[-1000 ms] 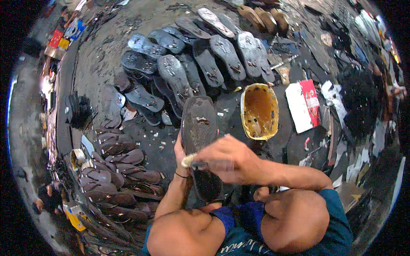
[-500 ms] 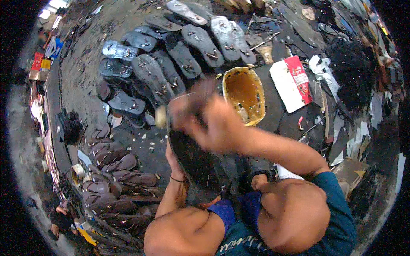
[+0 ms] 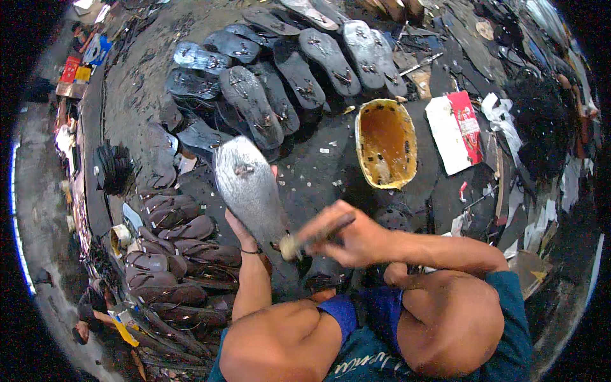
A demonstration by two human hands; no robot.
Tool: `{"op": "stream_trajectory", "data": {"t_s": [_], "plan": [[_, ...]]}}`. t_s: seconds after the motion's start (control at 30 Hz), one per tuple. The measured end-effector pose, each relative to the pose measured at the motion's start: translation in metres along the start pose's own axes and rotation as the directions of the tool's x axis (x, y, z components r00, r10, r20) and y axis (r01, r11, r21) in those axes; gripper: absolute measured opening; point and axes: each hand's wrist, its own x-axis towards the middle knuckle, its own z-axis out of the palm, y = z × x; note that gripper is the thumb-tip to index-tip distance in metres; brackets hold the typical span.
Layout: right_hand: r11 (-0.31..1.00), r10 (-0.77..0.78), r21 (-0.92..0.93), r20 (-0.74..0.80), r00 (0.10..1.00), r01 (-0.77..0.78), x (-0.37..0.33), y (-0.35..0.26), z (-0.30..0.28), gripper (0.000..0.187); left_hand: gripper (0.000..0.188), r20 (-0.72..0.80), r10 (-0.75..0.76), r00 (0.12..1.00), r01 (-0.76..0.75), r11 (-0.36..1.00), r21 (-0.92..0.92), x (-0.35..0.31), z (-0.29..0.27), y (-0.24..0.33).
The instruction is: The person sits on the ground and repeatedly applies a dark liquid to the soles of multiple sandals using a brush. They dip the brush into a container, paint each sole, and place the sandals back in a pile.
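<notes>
My left hand [image 3: 245,230] holds a dark sandal sole [image 3: 248,188] from beneath, its wet, shiny face turned up and its toe end pointing away from me. My right hand [image 3: 347,234] grips a small brush [image 3: 294,245] whose bristle end rests on the sole's near end. Just beyond the right hand sits a yellow tub of glue [image 3: 386,143] on the dark floor. My bent knees fill the lower edge of the view.
Several glued soles [image 3: 280,76] lie spread in rows on the floor ahead. Brown sandals with straps [image 3: 172,254] are stacked at the left. A red and white packet [image 3: 455,130] lies right of the tub, with black scraps and tools beyond it.
The right hand swept the brush from the sole's near end up toward its toe and back down again. The left hand kept hold of the sole and tilted it.
</notes>
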Motion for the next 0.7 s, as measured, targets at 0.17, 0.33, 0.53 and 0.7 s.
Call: {"op": "stream_trajectory", "data": {"t_s": [0.17,0.33,0.53,0.7], "plan": [[0.934,0.210,-0.150,-0.506,0.837,-0.325,0.005,0.011,-0.069,0.020,0.063,-0.051,-0.204,0.978,0.169,0.907,-0.385,-0.076,0.012,-0.010],[0.438,0.008,-0.745,-0.557,0.830,-0.504,-0.016,0.069,-0.135,0.022,0.057,-0.328,-0.489,0.808,0.447,0.872,-0.199,-0.141,-0.040,-0.054],[0.168,0.506,-0.756,-0.484,0.714,-0.633,-0.052,0.007,-0.136,0.038,0.057,-0.475,-0.417,0.775,0.410,0.903,-0.125,-0.132,-0.025,-0.039],[0.567,0.715,-0.437,-0.160,0.681,-0.698,-0.065,-0.043,-0.140,0.034,0.056,-0.537,-0.290,0.792,0.352,0.936,0.014,-0.082,0.007,-0.007]]}}
